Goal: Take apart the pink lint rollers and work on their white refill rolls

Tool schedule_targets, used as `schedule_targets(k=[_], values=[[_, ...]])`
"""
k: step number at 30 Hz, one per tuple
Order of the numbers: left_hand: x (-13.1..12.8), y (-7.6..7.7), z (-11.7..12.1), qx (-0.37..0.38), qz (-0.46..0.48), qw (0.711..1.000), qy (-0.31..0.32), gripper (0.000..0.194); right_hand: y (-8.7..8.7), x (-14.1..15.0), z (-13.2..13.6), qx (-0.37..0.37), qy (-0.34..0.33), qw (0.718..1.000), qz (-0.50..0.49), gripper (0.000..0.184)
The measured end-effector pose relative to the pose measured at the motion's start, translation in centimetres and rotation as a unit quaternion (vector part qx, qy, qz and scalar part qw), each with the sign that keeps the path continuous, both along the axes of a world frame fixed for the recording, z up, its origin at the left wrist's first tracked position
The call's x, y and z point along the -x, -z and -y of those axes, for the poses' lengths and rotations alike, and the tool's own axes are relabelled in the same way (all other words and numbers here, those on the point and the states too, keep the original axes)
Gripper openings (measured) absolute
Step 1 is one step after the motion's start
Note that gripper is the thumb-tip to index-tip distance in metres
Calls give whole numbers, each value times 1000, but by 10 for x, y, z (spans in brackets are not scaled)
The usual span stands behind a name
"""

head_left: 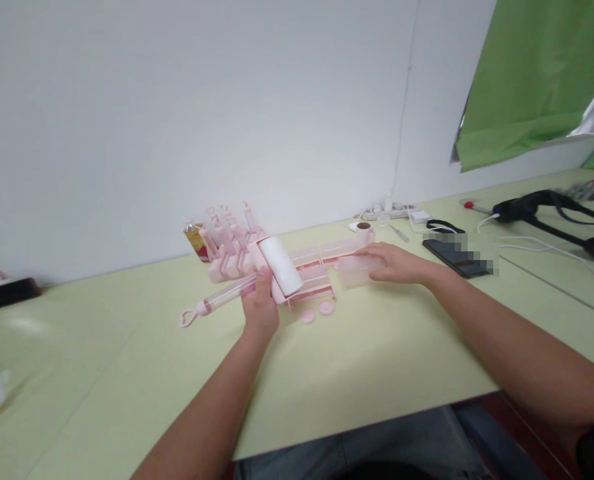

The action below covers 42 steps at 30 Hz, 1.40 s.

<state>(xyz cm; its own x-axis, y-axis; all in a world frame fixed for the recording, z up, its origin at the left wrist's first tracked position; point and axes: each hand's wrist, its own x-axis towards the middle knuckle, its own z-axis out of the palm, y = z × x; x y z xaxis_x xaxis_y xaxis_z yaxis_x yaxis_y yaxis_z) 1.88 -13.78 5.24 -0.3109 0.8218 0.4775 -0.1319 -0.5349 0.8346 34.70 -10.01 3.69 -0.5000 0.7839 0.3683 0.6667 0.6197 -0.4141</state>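
Note:
My left hand (259,308) is closed around the handle of a pink lint roller (221,299) whose white roll (280,265) points away from me. The handle's heart-shaped end lies on the pale green table (357,373). My right hand (395,262) rests on a translucent pink cover (355,271), fingers curled over it. Between the hands lie pink frame pieces (313,279) and two small pink discs (317,311). Behind the roll stands a cluster of several more pink roller handles (229,240).
A small bottle (197,241) stands by the handle cluster at the wall. A power strip (394,212), a dark phone (454,257), black cables and a black tool (551,207) lie to the right. A dark box (7,292) sits far left. A green cloth (531,73) hangs upper right.

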Motion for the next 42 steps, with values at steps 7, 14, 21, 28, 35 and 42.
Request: schedule_targets(k=[7, 14, 21, 28, 35, 42], values=[[-1, 2, 18, -10, -159, 986, 49, 40, 17, 14, -6, 5, -54, 998, 20, 53], [1, 1, 16, -18, -169, 984, 47, 39, 24, 23, -5, -15, -51, 999, 4, 53], [0, 0, 17, -2, -170, 984, 48, 41, 27, 32, -2, -31, -55, 998, -3, 50], [0, 0, 17, -13, -173, 984, 49, 41, 27, 27, -6, -44, -21, 999, 9, 45], [0, 4, 17, 6, -179, 981, 75, 36, 26, 22, -8, -44, -16, 999, 11, 41], [-5, 0, 21, 8, -196, 976, 91, 38, 13, 31, 3, -90, 25, 995, -40, 32]])
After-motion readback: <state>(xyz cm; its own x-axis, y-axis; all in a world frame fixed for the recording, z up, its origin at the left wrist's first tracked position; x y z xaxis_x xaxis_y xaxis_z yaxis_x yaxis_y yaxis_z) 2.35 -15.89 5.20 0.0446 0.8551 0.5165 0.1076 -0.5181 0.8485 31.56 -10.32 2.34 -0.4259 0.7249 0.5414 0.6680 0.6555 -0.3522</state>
